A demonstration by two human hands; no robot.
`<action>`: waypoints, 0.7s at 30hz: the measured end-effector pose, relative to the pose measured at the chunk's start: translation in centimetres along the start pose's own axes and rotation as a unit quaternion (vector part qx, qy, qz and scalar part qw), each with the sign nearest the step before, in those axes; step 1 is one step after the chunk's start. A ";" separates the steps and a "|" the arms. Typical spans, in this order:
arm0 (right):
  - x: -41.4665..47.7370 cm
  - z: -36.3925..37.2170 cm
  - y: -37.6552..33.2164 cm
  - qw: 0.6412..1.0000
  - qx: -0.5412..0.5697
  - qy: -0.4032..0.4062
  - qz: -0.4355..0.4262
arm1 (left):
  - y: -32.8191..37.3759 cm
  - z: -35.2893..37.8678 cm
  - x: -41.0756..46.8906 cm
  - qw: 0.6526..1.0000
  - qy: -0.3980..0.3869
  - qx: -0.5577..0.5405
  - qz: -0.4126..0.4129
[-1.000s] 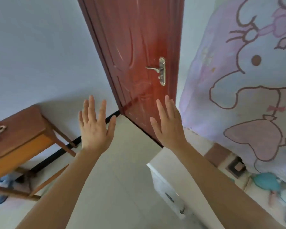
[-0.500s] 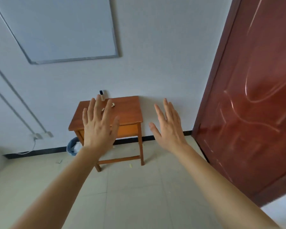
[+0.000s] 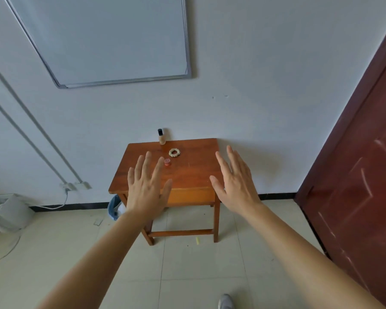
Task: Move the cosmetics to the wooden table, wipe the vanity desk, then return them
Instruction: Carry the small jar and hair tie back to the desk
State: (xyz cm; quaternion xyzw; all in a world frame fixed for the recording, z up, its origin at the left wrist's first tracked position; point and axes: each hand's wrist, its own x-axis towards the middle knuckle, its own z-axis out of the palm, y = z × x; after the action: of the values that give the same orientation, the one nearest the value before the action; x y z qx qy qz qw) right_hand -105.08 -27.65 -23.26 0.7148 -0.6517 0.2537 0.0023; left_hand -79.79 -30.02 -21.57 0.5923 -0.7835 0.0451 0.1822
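Note:
A small wooden table (image 3: pixel 192 175) stands against the white wall ahead of me. On its top are a beige foundation bottle with a black cap (image 3: pixel 162 137) at the back edge, a cream beaded ring (image 3: pixel 174 152) and a small red jar (image 3: pixel 167 162). My left hand (image 3: pixel 146 186) and my right hand (image 3: pixel 235 181) are both held out in front of me, fingers straight and spread, holding nothing. They hang in the air short of the table and touch none of the items. The vanity desk is out of view.
A dark red door (image 3: pixel 357 175) stands at the right. A whiteboard (image 3: pixel 103 39) hangs on the wall above. A blue bin (image 3: pixel 115 207) sits beside the table's left leg, and a grey bag (image 3: pixel 8 212) and power strip (image 3: pixel 76 186) lie at the left. Tiled floor (image 3: pixel 187 275) stretches in front.
The view has swung left from the door and vanity corner to face the wooden table, which is now closer and centred. Both hands stay spread and empty.

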 end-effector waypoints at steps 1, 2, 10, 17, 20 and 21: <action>1.9 1.0 0.9 1.000 0.001 -0.007 -0.005 | -0.2 1.0 1.8 1.000 -0.010 0.006 -0.007; 3.8 2.0 1.8 1.000 0.005 -0.014 -0.007 | -0.3 1.8 3.7 1.000 -0.019 0.009 -0.017; 19.8 7.0 5.9 0.997 0.017 -0.061 -0.038 | -2.5 4.5 17.7 0.997 -0.021 0.006 -0.073; 29.0 12.8 4.7 0.992 0.018 -0.093 -0.078 | -9.0 7.4 23.5 0.991 -0.044 0.026 -0.121; 31.0 16.7 4.5 0.988 0.002 -0.131 -0.079 | -12.8 10.6 25.8 0.988 -0.078 0.032 -0.131; 31.5 18.0 4.5 0.986 -0.009 -0.148 -0.079 | -14.0 11.7 26.6 0.986 -0.091 0.033 -0.133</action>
State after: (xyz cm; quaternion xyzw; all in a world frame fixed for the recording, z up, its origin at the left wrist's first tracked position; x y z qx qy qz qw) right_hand -102.10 -63.62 -28.90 0.7934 -0.5888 0.1388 -0.0680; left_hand -75.47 -61.68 -25.44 0.6985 -0.7093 -0.0073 0.0951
